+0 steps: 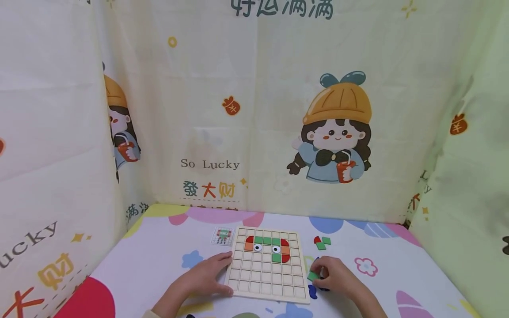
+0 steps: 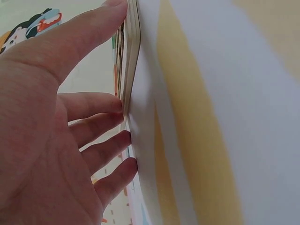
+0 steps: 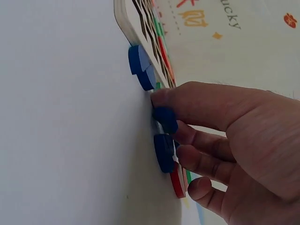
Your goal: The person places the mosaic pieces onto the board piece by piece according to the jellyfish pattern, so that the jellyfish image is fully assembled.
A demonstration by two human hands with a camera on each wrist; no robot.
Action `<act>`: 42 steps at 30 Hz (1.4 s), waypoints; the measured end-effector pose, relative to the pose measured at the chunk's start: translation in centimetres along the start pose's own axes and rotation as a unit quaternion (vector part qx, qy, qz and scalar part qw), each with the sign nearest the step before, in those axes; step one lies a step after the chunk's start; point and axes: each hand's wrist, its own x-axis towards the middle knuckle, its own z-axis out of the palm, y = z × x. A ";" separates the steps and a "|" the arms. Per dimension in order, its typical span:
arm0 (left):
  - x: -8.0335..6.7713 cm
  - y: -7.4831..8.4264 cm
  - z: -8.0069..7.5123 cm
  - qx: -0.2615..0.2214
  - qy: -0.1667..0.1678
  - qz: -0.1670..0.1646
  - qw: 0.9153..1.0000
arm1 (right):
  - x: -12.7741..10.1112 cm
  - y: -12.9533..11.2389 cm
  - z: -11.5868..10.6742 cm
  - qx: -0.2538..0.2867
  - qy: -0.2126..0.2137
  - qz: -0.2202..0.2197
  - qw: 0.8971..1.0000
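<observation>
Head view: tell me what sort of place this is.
Probably a makeshift tabletop play corner at home. Cartoon-printed cloth hangs on three sides, a flower-patterned cover lies on the table, and a wooden grid puzzle board sits between the left hand and right hand.

A home play corner is suggested: cartoon-printed curtains [image 1: 278,110] are hung around a table covered by a colourful cloth [image 1: 159,251].

Our left hand [image 1: 207,276] flat, fingers straight, thumb spread, our right hand [image 1: 338,277] palm down, fingers curled, both forearms angled inward
</observation>
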 end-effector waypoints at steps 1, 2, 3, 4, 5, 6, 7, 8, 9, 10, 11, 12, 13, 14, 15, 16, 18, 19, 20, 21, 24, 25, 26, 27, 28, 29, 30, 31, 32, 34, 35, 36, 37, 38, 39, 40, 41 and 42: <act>0.0 0.0 0.0 -0.001 -0.001 0.001 1.000 | 0.0 -0.1 0.0 -0.002 -0.002 -0.001 1.000; 0.0 0.0 0.1 -0.003 -0.001 0.002 1.000 | 0.0 -0.2 0.0 -0.004 -0.002 -0.001 1.000; 0.0 0.0 0.1 -0.004 -0.002 0.002 1.000 | 0.0 -0.3 0.0 -0.006 -0.003 0.001 1.000; 0.0 0.0 0.1 -0.004 -0.002 0.002 1.000 | 0.0 -0.4 0.0 -0.006 0.000 0.003 1.000; 0.0 0.0 0.0 -0.004 -0.003 0.002 1.000 | 0.0 -0.5 -0.1 -0.006 0.003 0.006 1.000; 0.1 0.0 0.0 -0.004 -0.004 -0.001 1.000 | 0.0 -0.6 -0.1 -0.004 0.006 0.008 1.000; 0.1 0.0 -0.1 -0.003 -0.005 -0.003 1.000 | 0.1 -0.7 -0.2 -0.004 0.010 0.010 1.000; 0.1 -0.1 -0.2 -0.003 -0.006 -0.006 1.000 | 0.2 -0.8 -0.3 -0.004 0.016 0.009 1.000; 0.1 -0.1 -0.2 -0.002 -0.007 -0.007 1.000 | 0.3 -0.9 -0.3 -0.005 0.022 0.007 1.000; 0.1 -0.1 -0.3 0.000 -0.007 -0.007 1.000 | 0.3 -1.0 -0.4 -0.006 0.029 0.003 1.000; 0.2 -0.2 -0.3 0.000 -0.007 -0.006 1.000 | 0.4 -1.2 -0.5 -0.006 0.035 0.000 0.999; 0.2 -0.2 -0.3 0.001 -0.008 -0.006 1.000 | 0.5 -1.4 -0.6 -0.004 0.043 -0.004 0.999; 0.2 -0.2 -0.3 0.002 -0.007 -0.005 1.000 | 0.5 -1.5 -0.6 -0.002 0.049 -0.006 0.999; 0.3 -0.3 -0.2 0.002 -0.007 -0.004 1.000 | 0.5 -1.7 -0.7 0.002 0.055 -0.010 0.998; 0.3 -0.3 -0.2 0.003 -0.007 -0.003 1.000 | 0.6 -1.9 -0.7 0.006 0.058 -0.013 0.998; 0.4 -0.3 -0.2 0.004 -0.007 -0.003 1.000 | 0.6 -2.0 -0.7 0.009 0.061 -0.015 0.998; 0.4 -0.3 -0.1 0.002 -0.008 -0.002 1.000 | 0.7 -2.2 -0.6 0.016 0.064 -0.021 0.998; 0.4 -0.3 -0.1 0.001 -0.008 -0.003 1.000 | 0.7 -2.2 -0.5 0.014 0.063 -0.023 0.998; 0.4 -0.3 -0.1 0.000 -0.009 -0.003 1.000 | 0.8 -2.2 -0.5 0.016 0.061 -0.027 0.998; 0.3 -0.3 -0.1 -0.002 -0.009 -0.003 1.000 | 0.8 -2.3 -0.4 0.013 0.060 -0.030 0.998; 0.3 -0.2 -0.1 -0.007 -0.012 -0.006 1.000 | 1.0 -2.3 -0.2 0.016 0.056 -0.039 0.998; 0.3 -0.2 0.0 -0.008 -0.013 -0.008 1.000 | 1.1 -2.3 -0.2 0.019 0.056 -0.042 0.997; 0.3 -0.2 0.0 -0.008 -0.013 -0.008 1.000 | 1.2 -2.4 -0.1 0.021 0.056 -0.047 0.997; 0.2 -0.1 0.0 -0.009 -0.013 -0.008 1.000 | 1.3 -2.4 0.0 0.022 0.055 -0.051 0.997; 0.2 -0.1 0.0 -0.009 -0.013 -0.008 1.000 | 1.4 -2.5 0.0 0.025 0.055 -0.055 0.997; 0.2 -0.1 0.0 -0.008 -0.012 -0.008 1.000 | 1.5 -2.6 0.1 0.027 0.055 -0.059 0.996; 0.2 -0.1 0.0 -0.009 -0.012 -0.008 1.000 | 1.6 -2.6 0.1 0.029 0.055 -0.065 0.996; 0.2 -0.1 -0.1 -0.007 -0.010 -0.006 1.000 | 1.7 -2.7 0.2 0.030 0.055 -0.071 0.996; 0.2 -0.1 -0.1 -0.005 -0.008 -0.004 1.000 | 1.8 -2.8 0.2 0.030 0.054 -0.075 0.995; 0.1 -0.2 -0.1 -0.001 -0.007 0.000 1.000 | 2.1 -2.9 0.4 0.033 0.052 -0.081 0.995; 0.1 -0.2 -0.1 0.000 -0.007 0.001 1.000 | 2.2 -2.9 0.5 0.033 0.050 -0.083 0.995; 0.1 -0.2 -0.1 0.002 -0.006 0.002 1.000 | 2.3 -3.0 0.6 0.034 0.048 -0.083 0.995; 0.1 -0.2 0.0 0.004 -0.006 0.004 1.000 | 2.4 -3.0 0.7 0.033 0.047 -0.083 0.995; 0.1 -0.2 0.0 0.005 -0.006 0.004 1.000 | 2.6 -3.1 0.8 0.033 0.046 -0.083 0.995; 0.1 -0.2 0.0 0.005 -0.006 0.004 1.000 | 2.7 -3.1 0.9 0.032 0.046 -0.082 0.995; 0.1 -0.3 0.0 0.006 -0.007 0.004 1.000 | 2.8 -3.2 1.0 0.032 0.045 -0.081 0.995; 0.1 -0.3 0.0 0.005 -0.007 0.003 1.000 | 2.9 -3.3 1.1 0.033 0.044 -0.080 0.995; 0.0 -0.3 0.0 0.005 -0.007 0.003 1.000 | 3.0 -3.4 1.2 0.033 0.044 -0.078 0.995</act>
